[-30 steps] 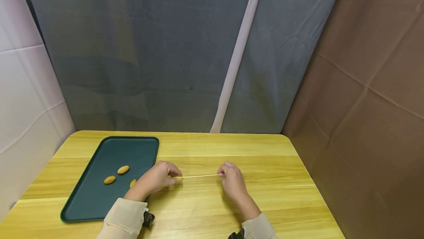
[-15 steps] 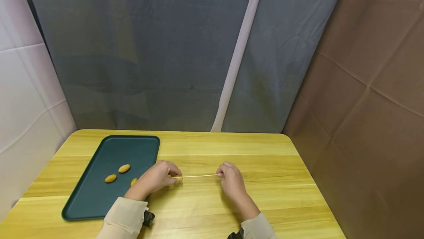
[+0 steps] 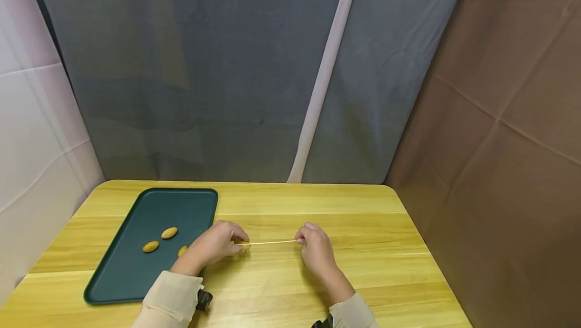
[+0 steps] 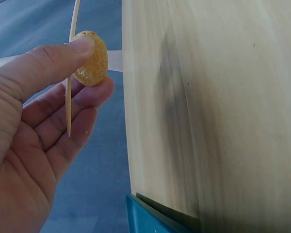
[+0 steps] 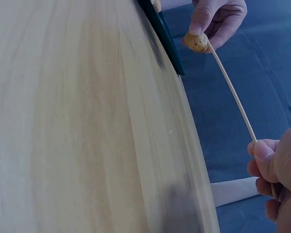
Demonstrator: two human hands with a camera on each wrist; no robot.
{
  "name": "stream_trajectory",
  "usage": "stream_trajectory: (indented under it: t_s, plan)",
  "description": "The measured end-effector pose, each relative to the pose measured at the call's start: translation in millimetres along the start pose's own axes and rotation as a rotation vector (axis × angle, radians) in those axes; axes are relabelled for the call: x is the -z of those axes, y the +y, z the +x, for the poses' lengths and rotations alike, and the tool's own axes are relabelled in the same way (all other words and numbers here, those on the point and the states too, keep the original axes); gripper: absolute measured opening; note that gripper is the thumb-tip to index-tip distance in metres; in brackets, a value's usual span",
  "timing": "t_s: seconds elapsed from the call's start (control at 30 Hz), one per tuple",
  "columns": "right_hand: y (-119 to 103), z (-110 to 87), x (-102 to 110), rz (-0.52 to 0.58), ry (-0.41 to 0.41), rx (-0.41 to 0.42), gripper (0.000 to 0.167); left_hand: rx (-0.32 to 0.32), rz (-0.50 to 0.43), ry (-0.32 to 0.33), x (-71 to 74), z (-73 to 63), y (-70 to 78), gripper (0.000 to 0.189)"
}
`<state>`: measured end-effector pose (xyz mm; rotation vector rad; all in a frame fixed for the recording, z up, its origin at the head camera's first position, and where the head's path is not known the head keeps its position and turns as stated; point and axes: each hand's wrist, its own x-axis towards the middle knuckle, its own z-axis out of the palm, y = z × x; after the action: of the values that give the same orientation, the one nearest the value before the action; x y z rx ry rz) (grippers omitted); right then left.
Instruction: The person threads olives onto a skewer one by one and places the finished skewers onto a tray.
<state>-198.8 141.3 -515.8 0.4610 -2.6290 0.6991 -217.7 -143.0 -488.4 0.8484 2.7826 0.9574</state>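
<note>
My left hand (image 3: 220, 242) pinches a golden, wrinkled oval food piece (image 4: 98, 65) between thumb and fingers, over the table beside the tray. A thin wooden skewer (image 3: 272, 242) stretches nearly level between both hands. Its pointed tip shows below the piece in the left wrist view. There the skewer runs along the side of the piece, partly covered by the thumb; whether it pierces the piece I cannot tell. My right hand (image 3: 317, 252) grips the skewer's other end, thumb pressed against curled fingers. On the dark green tray (image 3: 109, 277) lie similar pieces (image 3: 170, 232), one partly hidden by my left wrist.
The light wooden table (image 3: 386, 267) reaches back to a grey cloth backdrop (image 3: 227, 91) with a pale strip. A white cloth (image 3: 41, 141) hangs at the left and a brown cloth (image 3: 513, 166) at the right. The tray takes up the table's left side.
My right hand has shifted slightly left toward my left hand, so a little less skewer shows between them. The left hand holds its place.
</note>
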Motion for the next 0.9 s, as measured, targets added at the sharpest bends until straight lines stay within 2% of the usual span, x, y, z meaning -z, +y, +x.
stream_trajectory:
  t_s: [0.33, 0.9]
  plan:
    - [-2.2, -1.4, -2.0, -0.007, 0.015, 0.019, 0.015, 0.016, -0.008, -0.016, 0.0, -1.5, 4.8, 0.017]
    - [-7.8, -1.3, -1.8, 0.003, 0.014, 0.030, 0.016, -0.023, 0.009, -0.005, -0.6, 0.7, 6.9, 0.017]
